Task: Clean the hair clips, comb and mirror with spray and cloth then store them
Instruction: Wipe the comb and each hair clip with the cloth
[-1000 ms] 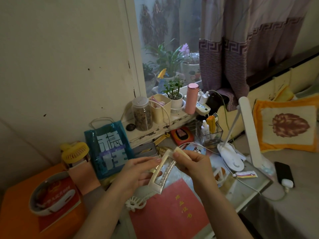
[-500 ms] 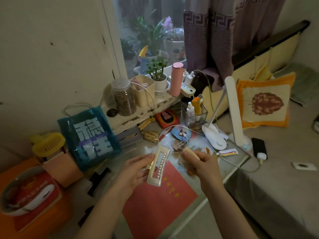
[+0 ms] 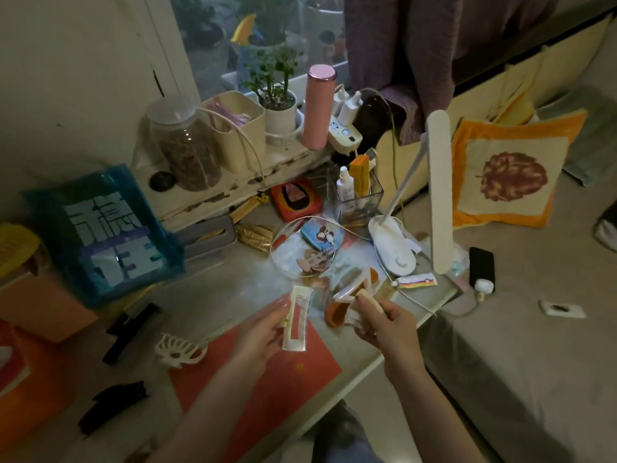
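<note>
A person's two bare hands are held over a crowded counter (image 3: 334,372), seen from above. The left hand (image 3: 257,335) grips a cream rectangular hair clip (image 3: 297,318) by its left edge, fingers curled round it, the clip upright with its open slot facing the camera. The right hand (image 3: 384,324) pinches a small cream piece (image 3: 369,299) between thumb and fingers (what it is cannot be told). Just beyond that hand an orange clip (image 3: 337,312) lies on the counter. A white claw clip (image 3: 180,350) rests to the left, beside a red booklet (image 3: 267,379) under the hands. Two black clips (image 3: 132,330) lie further left. Behind, a round mirror (image 3: 305,250) with a cartoon figure lies flat, near a white desk lamp (image 3: 434,182) and a clear box holding a spray bottle (image 3: 345,188). A pink flask (image 3: 319,106) stands on the windowsill.
</note>
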A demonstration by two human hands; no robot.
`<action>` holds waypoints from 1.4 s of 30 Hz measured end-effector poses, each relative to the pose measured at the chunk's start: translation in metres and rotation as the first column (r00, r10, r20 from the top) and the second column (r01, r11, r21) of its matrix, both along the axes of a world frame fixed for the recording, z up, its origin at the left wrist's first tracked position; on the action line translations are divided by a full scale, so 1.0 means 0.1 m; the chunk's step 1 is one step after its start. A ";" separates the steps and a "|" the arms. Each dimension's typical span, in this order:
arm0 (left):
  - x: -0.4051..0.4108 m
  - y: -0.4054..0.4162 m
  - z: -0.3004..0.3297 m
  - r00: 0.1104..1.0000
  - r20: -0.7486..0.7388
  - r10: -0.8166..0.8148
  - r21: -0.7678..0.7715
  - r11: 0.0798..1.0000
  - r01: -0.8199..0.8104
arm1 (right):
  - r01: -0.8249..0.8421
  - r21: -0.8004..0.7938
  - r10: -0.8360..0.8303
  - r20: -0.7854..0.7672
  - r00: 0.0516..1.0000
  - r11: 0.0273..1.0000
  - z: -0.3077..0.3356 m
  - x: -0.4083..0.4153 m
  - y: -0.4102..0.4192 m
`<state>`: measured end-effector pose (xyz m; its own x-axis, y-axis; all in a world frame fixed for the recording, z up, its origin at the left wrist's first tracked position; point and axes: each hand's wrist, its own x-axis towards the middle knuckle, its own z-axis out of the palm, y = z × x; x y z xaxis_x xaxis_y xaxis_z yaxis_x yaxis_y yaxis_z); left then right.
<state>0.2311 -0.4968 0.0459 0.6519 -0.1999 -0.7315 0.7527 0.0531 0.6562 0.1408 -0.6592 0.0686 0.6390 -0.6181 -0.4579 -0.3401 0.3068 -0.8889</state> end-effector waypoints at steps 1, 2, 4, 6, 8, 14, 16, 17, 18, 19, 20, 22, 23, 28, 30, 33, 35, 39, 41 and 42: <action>0.02 -0.10 -0.05 1.000 0.001 0.017 0.013 1.000 -0.017 | -0.025 0.004 0.025 -0.016 1.000 1.000 -0.04 0.06 -0.09; 0.04 -0.20 -0.08 0.999 0.005 0.034 0.031 0.999 -0.034 | -0.052 0.004 0.052 -0.036 0.998 0.999 -0.08 0.10 -0.18; 0.07 -0.39 -0.18 0.999 0.009 0.047 0.080 0.996 -0.047 | -0.115 0.002 0.115 -0.054 0.992 0.993 -0.17 0.21 -0.35; 0.13 -0.58 -0.30 0.997 -0.004 0.080 0.110 0.991 -0.079 | -0.177 0.020 0.178 -0.081 0.981 0.984 -0.24 0.33 -0.53; 0.22 -0.71 -0.48 0.992 0.010 0.126 0.161 0.979 -0.126 | -0.227 0.044 0.230 -0.102 0.968 0.973 -0.34 0.44 -0.68; 0.36 -0.95 -0.84 0.998 0.017 0.054 0.277 0.959 -0.056 | -0.354 0.001 0.348 -0.187 0.919 0.935 -0.64 0.56 -0.95; 0.39 -0.98 -0.93 1.000 0.009 0.022 0.311 0.950 -0.023 | -0.362 0.005 0.354 -0.215 0.910 0.932 -0.70 0.59 -0.99; 0.41 -0.99 -0.97 1.000 0.004 0.009 0.328 0.945 -0.010 | -0.362 0.015 0.356 -0.217 0.909 0.932 -0.72 0.61 -0.99; 0.42 -0.99 -1.01 1.000 -0.003 0.002 0.338 0.941 -0.001 | -0.362 0.029 0.360 -0.212 0.909 0.932 -0.74 0.63 -0.99; 0.44 -0.98 -1.05 1.000 -0.016 0.006 0.341 0.940 0.000 | -0.363 0.045 0.364 -0.206 0.908 0.931 -0.74 0.66 -0.99; 0.45 -0.97 -1.09 1.000 -0.027 0.013 0.345 0.939 -0.003 | -0.364 0.057 0.368 -0.203 0.908 0.930 -0.74 0.68 -0.99; 0.47 -0.95 -1.17 0.999 -0.046 0.018 0.352 0.936 -0.001 | -0.367 0.064 0.372 -0.207 0.905 0.928 -0.77 0.70 -0.98; 0.46 -0.95 -1.19 0.998 -0.053 0.026 0.349 0.937 -0.006 | -0.377 0.065 0.382 -0.209 0.900 0.924 -0.77 0.71 -0.98; 0.40 -0.93 -1.28 0.996 -0.012 0.088 0.371 0.925 -0.077 | -0.398 0.104 0.412 -0.214 0.886 0.911 -0.82 0.75 -0.96; 0.38 -0.91 -1.32 0.995 0.001 0.097 0.385 0.918 -0.090 | -0.400 0.119 0.417 -0.211 0.884 0.909 -0.85 0.77 -0.94; 0.37 -0.89 -1.37 0.994 0.001 0.109 0.417 0.903 -0.100 | -0.401 0.131 0.421 -0.206 0.884 0.907 -0.88 0.76 -0.90; 0.36 -0.89 -1.38 0.993 0.007 0.114 0.414 0.904 -0.107 | -0.402 0.129 0.422 -0.207 0.883 0.906 -0.89 0.74 -0.90; 0.32 -0.89 -1.39 0.994 0.019 0.112 0.409 0.906 -0.110 | -0.398 0.117 0.414 -0.213 0.885 0.910 -0.85 0.71 -0.89; 0.29 -0.86 -1.36 0.993 0.032 0.110 0.411 0.904 -0.113 | -0.401 0.101 0.413 -0.209 0.886 0.911 -0.79 0.71 -0.88; 0.27 -0.85 -1.33 0.992 0.038 0.117 0.415 0.902 -0.122 | -0.400 0.093 0.411 -0.209 0.887 0.912 -0.76 0.71 -0.87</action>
<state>0.2577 -0.5814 -0.0876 0.6609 0.2004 -0.7232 0.7498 -0.1376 0.6472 0.2115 -0.7463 -0.0078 0.7095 -0.3011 -0.6372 -0.6284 0.1390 -0.7654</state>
